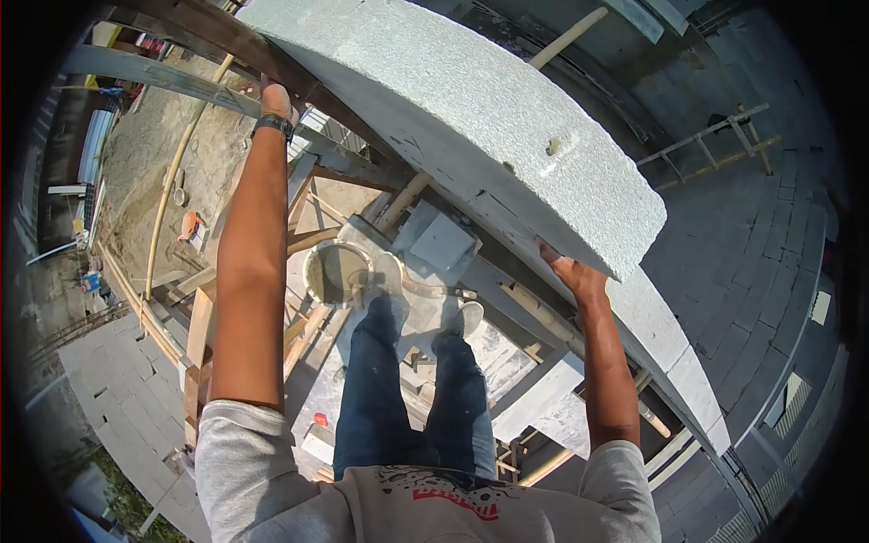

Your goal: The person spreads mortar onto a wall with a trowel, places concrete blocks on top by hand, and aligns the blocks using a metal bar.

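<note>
Pale, rough, rectangular masonry block [453,104] touching right grip [577,271] | closure unclear; left grip [279,101] likewise | likely heavy, stiff, chip-prone; best held beneath both ends

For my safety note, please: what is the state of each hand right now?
Left hand: at the brown beam; fingers hidden, grip cannot be told.
Right hand: against the white block; open or closed cannot be told.

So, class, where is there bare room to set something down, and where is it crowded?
Bare: the upper face of the large white concrete block, beyond the right hand, save a small chipped mark; also the pale wall strip past that block's right-hand end. Crowded: around the shoes, hemmed by the mortar bucket and a smaller pale block.
</note>
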### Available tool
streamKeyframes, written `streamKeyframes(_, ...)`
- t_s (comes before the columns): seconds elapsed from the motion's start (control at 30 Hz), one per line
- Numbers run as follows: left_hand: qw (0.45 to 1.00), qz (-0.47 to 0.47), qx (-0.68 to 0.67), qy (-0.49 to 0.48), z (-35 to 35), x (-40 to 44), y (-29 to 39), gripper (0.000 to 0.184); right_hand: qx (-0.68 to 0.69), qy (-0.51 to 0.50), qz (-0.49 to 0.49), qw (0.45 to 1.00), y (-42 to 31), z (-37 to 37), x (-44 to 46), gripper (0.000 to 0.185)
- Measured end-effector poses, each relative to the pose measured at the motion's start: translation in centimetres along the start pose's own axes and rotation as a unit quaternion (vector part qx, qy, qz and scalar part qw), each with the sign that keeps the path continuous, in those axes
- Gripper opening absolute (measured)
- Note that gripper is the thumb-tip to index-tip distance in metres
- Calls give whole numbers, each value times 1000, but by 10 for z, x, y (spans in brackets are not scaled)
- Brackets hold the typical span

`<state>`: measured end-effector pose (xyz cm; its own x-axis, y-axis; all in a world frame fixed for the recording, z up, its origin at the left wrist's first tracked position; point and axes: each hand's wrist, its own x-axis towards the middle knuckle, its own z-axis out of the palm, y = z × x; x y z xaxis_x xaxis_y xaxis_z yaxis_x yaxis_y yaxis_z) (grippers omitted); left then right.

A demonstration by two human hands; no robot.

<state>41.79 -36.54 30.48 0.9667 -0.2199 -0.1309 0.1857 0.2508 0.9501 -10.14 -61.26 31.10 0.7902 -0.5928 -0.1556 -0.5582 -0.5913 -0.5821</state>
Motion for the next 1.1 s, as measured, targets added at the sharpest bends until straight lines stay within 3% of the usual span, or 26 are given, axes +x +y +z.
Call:
streamKeyframes(0.1,999,-32,-18,22,11,-20,15,38,46,-13,12,999,-2,-4,-2,52)
streamKeyframes(0.17,997,-55,4,47,6,-25,18,38,14,-89,-1,996,-6,-20,1,58)
streamKeyframes(0.2,997,19,64,31,5,-35,15,43,0,-124,-11,992,-6,-25,4,61)
streamKeyframes(0.23,994,25,108,13,-12,-39,5,53,54,-102,-31,993,6,-25,2,60)
streamKeyframes(0.27,988,-25,139,66,-17,-55,-1,68,108,-79,-48,990,26,-23,-3,60)
streamKeyframes(0.33,991,-32,123,35,-13,-96,3,86,142,-51,-81,985,33,-26,-2,62)
streamKeyframes(0.4,984,-18,180,5,-10,-136,13,87,105,-41,-111,987,28,-38,1,66)
streamKeyframes(0.53,946,114,293,-78,-13,-180,8,74,135,1,-114,984,44,-27,6,75)
streamKeyframes(0.6,947,157,273,-65,56,-224,54,70,151,34,-128,980,41,-25,9,79)
streamKeyframes(0.7,787,430,419,-139,117,-250,96,66,138,76,-128,979,33,-27,7,87)
streamKeyframes(0.77,718,465,473,-211,159,-258,115,70,114,90,-133,980,32,-29,10,92)
streamKeyframes(0.87,669,417,555,-264,220,-258,125,70,76,92,-152,981,37,-24,11,102)
streamKeyframes(0.97,642,364,646,-195,251,-242,101,75,19,77,-134,988,45,-18,11,111)
streamKeyframes(1.0,609,351,689,-176,253,-234,91,86,0,74,-118,990,47,-15,9,114)
streamKeyframes(1.1,600,346,702,-168,249,-235,79,90,-7,52,-98,994,36,-23,9,117)
